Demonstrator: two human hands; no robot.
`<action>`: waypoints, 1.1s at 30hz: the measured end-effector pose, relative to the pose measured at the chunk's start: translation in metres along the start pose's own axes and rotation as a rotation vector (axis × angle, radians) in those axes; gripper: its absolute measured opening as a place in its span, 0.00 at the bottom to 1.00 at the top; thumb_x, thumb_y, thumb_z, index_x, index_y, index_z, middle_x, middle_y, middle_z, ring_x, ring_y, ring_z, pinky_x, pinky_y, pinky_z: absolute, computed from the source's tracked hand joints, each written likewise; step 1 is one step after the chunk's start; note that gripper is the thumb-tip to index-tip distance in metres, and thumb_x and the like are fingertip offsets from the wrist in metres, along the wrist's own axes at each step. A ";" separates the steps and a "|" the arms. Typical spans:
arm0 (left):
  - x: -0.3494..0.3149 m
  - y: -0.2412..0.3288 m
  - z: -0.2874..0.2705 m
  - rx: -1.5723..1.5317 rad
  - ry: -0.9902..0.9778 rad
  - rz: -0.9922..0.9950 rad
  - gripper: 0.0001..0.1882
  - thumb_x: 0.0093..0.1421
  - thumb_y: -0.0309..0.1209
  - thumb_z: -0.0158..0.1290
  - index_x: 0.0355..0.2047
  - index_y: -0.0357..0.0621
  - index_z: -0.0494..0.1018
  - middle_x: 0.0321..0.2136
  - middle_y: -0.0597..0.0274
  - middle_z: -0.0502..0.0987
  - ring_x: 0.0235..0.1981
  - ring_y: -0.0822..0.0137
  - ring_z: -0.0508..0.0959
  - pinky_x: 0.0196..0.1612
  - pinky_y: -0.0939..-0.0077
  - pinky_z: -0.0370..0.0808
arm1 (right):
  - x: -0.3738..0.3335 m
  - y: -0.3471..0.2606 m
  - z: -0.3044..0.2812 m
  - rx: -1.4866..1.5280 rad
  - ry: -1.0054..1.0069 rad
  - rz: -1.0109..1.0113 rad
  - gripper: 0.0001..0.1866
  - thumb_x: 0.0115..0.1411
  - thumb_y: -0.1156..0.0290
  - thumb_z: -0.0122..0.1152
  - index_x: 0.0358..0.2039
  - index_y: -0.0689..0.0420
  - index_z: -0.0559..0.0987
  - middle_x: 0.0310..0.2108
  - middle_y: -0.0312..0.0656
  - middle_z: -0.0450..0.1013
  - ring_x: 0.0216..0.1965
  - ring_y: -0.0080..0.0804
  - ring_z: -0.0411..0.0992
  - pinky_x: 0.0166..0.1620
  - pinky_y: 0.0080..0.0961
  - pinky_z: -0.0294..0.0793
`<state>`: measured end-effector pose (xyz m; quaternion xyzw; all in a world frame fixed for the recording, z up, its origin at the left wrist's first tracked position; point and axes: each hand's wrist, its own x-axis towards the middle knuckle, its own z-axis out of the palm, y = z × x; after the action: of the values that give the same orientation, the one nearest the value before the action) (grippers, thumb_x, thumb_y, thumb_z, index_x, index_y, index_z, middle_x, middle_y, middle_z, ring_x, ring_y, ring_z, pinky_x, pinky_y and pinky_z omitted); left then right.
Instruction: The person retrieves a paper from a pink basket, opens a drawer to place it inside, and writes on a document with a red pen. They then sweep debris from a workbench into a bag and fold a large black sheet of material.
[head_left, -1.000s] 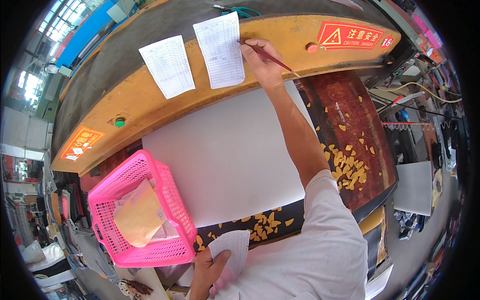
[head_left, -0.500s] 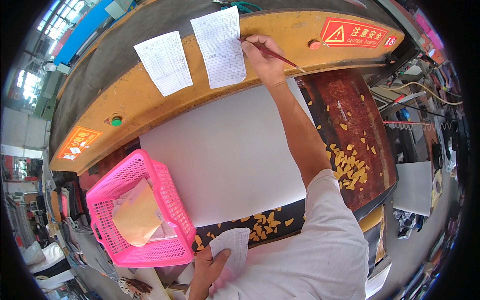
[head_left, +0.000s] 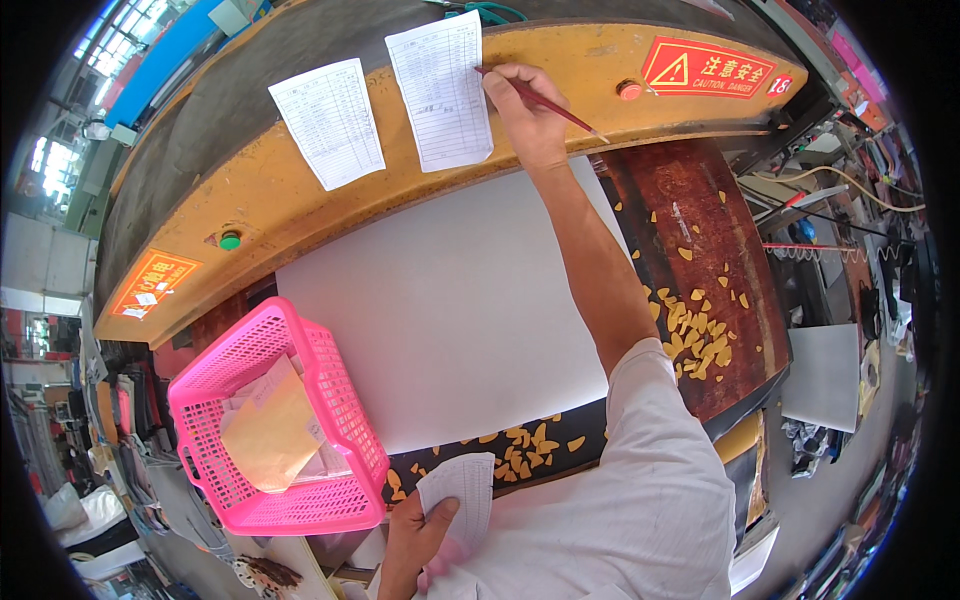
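My right hand (head_left: 527,115) is closed round a dark red pen (head_left: 548,103), its tip at the right edge of a printed form (head_left: 441,105) on the yellow machine beam (head_left: 560,60). A second form (head_left: 327,125) lies on the beam to the left. Low in the view, my left hand (head_left: 418,535) grips a folded printed sheet (head_left: 462,490), thumb on top. Right of that hand is my white sleeve and shirt. Below the beam spreads a large white sheet (head_left: 450,310).
A pink basket (head_left: 360,410) holding papers and a tan envelope (head_left: 272,432) stands on the left. Small yellow cut pieces (head_left: 697,335) lie scattered on the dark red board at right and along the near edge. The beam carries a green button (head_left: 230,240) and a red button (head_left: 628,90).
My right hand and the pen have shifted slightly up along the right edge of the form. My left hand stays on its sheet; the whole view has moved very little.
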<state>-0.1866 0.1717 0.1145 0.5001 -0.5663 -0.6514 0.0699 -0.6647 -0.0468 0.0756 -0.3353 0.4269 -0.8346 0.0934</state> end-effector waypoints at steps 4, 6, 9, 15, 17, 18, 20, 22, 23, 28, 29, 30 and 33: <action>-0.001 0.001 0.000 -0.037 0.001 -0.014 0.15 0.70 0.29 0.60 0.53 0.35 0.81 0.46 0.62 0.85 0.47 0.70 0.81 0.52 0.71 0.78 | 0.001 -0.002 0.003 -0.009 0.036 0.033 0.10 0.65 0.74 0.69 0.44 0.65 0.80 0.36 0.39 0.81 0.35 0.21 0.77 0.41 0.22 0.79; -0.001 0.001 0.000 -0.015 0.011 -0.031 0.15 0.70 0.29 0.60 0.53 0.35 0.81 0.46 0.62 0.85 0.48 0.70 0.81 0.52 0.71 0.78 | 0.002 -0.003 0.004 -0.003 0.032 0.056 0.11 0.65 0.74 0.69 0.44 0.65 0.80 0.36 0.38 0.80 0.35 0.21 0.77 0.40 0.22 0.79; 0.000 0.000 0.000 -0.014 0.009 -0.025 0.15 0.70 0.30 0.60 0.54 0.36 0.81 0.46 0.62 0.85 0.48 0.69 0.81 0.53 0.71 0.78 | 0.002 -0.004 0.004 -0.019 0.019 0.021 0.11 0.65 0.74 0.69 0.43 0.65 0.80 0.35 0.38 0.80 0.34 0.20 0.76 0.40 0.21 0.78; 0.000 0.000 0.001 -0.013 0.007 -0.002 0.15 0.70 0.30 0.60 0.54 0.36 0.81 0.46 0.62 0.85 0.48 0.69 0.81 0.53 0.71 0.78 | 0.002 0.000 0.002 0.018 0.026 0.026 0.10 0.66 0.74 0.68 0.43 0.66 0.79 0.34 0.38 0.80 0.33 0.20 0.75 0.39 0.21 0.77; 0.000 0.001 0.001 -0.013 0.014 -0.009 0.15 0.70 0.30 0.60 0.53 0.36 0.82 0.46 0.61 0.86 0.48 0.69 0.81 0.53 0.71 0.78 | 0.003 0.001 0.001 0.014 0.027 0.027 0.09 0.66 0.74 0.67 0.42 0.66 0.79 0.33 0.38 0.80 0.33 0.20 0.75 0.39 0.21 0.77; -0.001 0.002 0.001 -0.010 0.019 -0.020 0.15 0.70 0.30 0.60 0.53 0.36 0.82 0.46 0.61 0.86 0.48 0.69 0.81 0.53 0.71 0.78 | 0.003 0.001 0.001 0.012 0.028 0.028 0.09 0.66 0.74 0.67 0.42 0.66 0.79 0.33 0.38 0.80 0.33 0.20 0.75 0.39 0.21 0.77; -0.002 0.004 0.002 -0.009 0.023 -0.033 0.15 0.70 0.31 0.60 0.53 0.36 0.82 0.46 0.61 0.86 0.48 0.70 0.81 0.53 0.71 0.78 | 0.003 0.001 0.000 -0.004 0.015 0.033 0.10 0.66 0.74 0.67 0.43 0.66 0.79 0.34 0.38 0.80 0.34 0.20 0.75 0.40 0.21 0.77; -0.002 0.005 0.003 -0.032 0.015 -0.042 0.15 0.70 0.31 0.60 0.53 0.36 0.82 0.46 0.61 0.86 0.48 0.70 0.81 0.52 0.71 0.78 | 0.002 -0.001 0.001 -0.012 0.009 0.022 0.10 0.66 0.73 0.68 0.43 0.66 0.80 0.35 0.38 0.80 0.35 0.20 0.76 0.41 0.21 0.78; -0.002 0.005 0.003 -0.014 0.020 -0.033 0.15 0.70 0.31 0.60 0.53 0.36 0.82 0.46 0.62 0.86 0.47 0.70 0.81 0.52 0.71 0.78 | 0.001 -0.002 0.001 -0.011 0.010 0.010 0.10 0.66 0.73 0.69 0.43 0.66 0.80 0.36 0.38 0.80 0.35 0.20 0.76 0.41 0.21 0.78; 0.000 0.004 0.005 -0.043 -0.001 0.013 0.16 0.70 0.33 0.61 0.53 0.36 0.82 0.45 0.63 0.86 0.47 0.71 0.81 0.52 0.72 0.78 | 0.001 -0.004 0.003 -0.015 0.013 0.027 0.11 0.65 0.72 0.70 0.44 0.65 0.81 0.37 0.36 0.80 0.38 0.19 0.76 0.43 0.20 0.77; 0.000 0.004 0.005 -0.020 0.008 0.009 0.16 0.70 0.33 0.61 0.53 0.36 0.82 0.45 0.63 0.85 0.47 0.71 0.81 0.51 0.72 0.78 | 0.001 -0.004 0.003 -0.005 0.015 0.024 0.11 0.65 0.72 0.71 0.44 0.64 0.81 0.37 0.36 0.80 0.38 0.19 0.75 0.43 0.20 0.77; 0.000 0.004 0.005 -0.018 0.008 0.008 0.16 0.70 0.33 0.61 0.53 0.36 0.82 0.45 0.63 0.85 0.47 0.71 0.81 0.51 0.72 0.78 | 0.001 -0.004 0.003 0.012 0.009 0.019 0.11 0.65 0.71 0.71 0.43 0.64 0.81 0.37 0.36 0.80 0.38 0.19 0.75 0.43 0.20 0.77; 0.000 0.003 0.005 -0.024 0.002 0.006 0.16 0.70 0.34 0.61 0.53 0.36 0.82 0.45 0.63 0.85 0.47 0.71 0.81 0.51 0.72 0.78 | 0.001 -0.004 0.002 0.002 0.007 0.024 0.12 0.65 0.70 0.71 0.43 0.63 0.81 0.37 0.35 0.80 0.39 0.18 0.74 0.44 0.19 0.76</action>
<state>-0.1917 0.1739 0.1159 0.4984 -0.5598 -0.6573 0.0784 -0.6640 -0.0465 0.0799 -0.3269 0.4304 -0.8352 0.1021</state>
